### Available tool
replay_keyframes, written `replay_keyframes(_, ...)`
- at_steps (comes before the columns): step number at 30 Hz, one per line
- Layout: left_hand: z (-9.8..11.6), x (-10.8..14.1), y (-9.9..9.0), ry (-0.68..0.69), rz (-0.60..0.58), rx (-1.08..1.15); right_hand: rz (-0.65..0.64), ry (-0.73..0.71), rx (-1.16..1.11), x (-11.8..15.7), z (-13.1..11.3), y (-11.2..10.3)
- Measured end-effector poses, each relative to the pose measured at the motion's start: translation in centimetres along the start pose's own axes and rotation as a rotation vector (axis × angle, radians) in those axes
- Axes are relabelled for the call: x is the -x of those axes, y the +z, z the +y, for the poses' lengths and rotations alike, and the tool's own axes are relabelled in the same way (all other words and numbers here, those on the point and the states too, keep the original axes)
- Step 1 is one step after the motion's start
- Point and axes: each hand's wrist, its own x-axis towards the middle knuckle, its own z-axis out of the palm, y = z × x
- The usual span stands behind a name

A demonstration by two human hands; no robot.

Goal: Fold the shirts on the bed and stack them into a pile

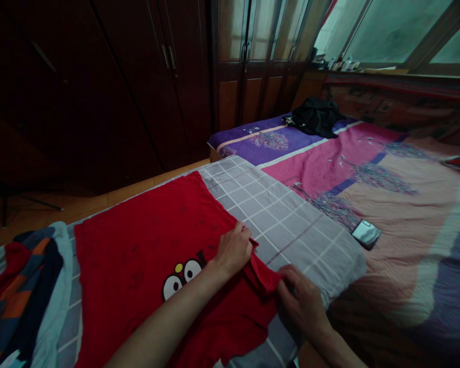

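A red garment (138, 225) with a cartoon-eye print is spread over a grey checked cloth (291, 220). My left hand (233, 249) is closed on the garment's right edge, its forearm crossing over the print. Nearer the front right corner, my right hand (301, 296) pinches the same garment between thumb and fingers. Between the two hands the red fabric is lifted into a small fold. Part of the print is hidden behind my left forearm.
Other clothes, striped orange and navy, lie in a pile (30, 286) at the left. Beyond the checked cloth is a bed with a patterned cover (391, 204), a phone (366, 233) and a black garment (316, 116). Dark wardrobes (138, 76) stand behind.
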Motion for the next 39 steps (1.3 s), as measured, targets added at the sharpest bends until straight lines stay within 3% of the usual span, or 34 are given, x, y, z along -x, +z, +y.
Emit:
replay_keyframes(3, 0.4, -3.1, 0.6, -0.051, 0.034, 0.064, -0.126, 0.216, 0.027, -0.3, 0.2, -1.0)
replay_keyframes(5, 0.5, -4.6, 1.3, -0.069, 0.037, 0.112, -0.184, 0.281, 0.048, -0.5, 0.7, -1.4)
replay_keyframes(9, 0.2, -5.3, 1.7, -0.006, 0.005, 0.13, -0.216, 0.36, 0.0, -1.1, 2.1, -1.8)
replay_keyframes(14, -0.2, -3.8, 0.3, 0.184, -0.114, -0.015, -0.255, 0.328, -0.117, -1.4, 3.2, -1.9)
replay_keyframes(19, 0.8, -3.2, 0.2, 0.256, -0.196, -0.185, -0.202, 0.153, 0.113, -0.5, 1.8, -1.8)
replay_keyframes(22, 1.4, -3.4, 0.7, 0.246, -0.21, -0.24, -0.246, 0.052, 0.196, -0.4, 0.9, -1.9)
replay_keyframes(27, 0.8, -4.5, 0.7, 0.132, -0.162, -0.256, -0.243, 0.261, 0.136, -1.5, 1.7, -2.3)
replay_keyframes(30, 0.1, -5.0, 0.4, 0.086, -0.159, -0.25, -0.259, 0.309, 0.125, -2.2, 2.1, -2.5)
replay_keyframes(34, 0.3, -4.7, -0.2, 0.144, -0.216, -0.268, -0.259, 0.345, 0.184, -2.8, 2.1, -2.7)
replay_keyframes(39, 1.6, -3.8, -0.7, 0.199, -0.279, -0.357, -0.111, 0.34, 0.138, -3.0, 2.5, -2.2)
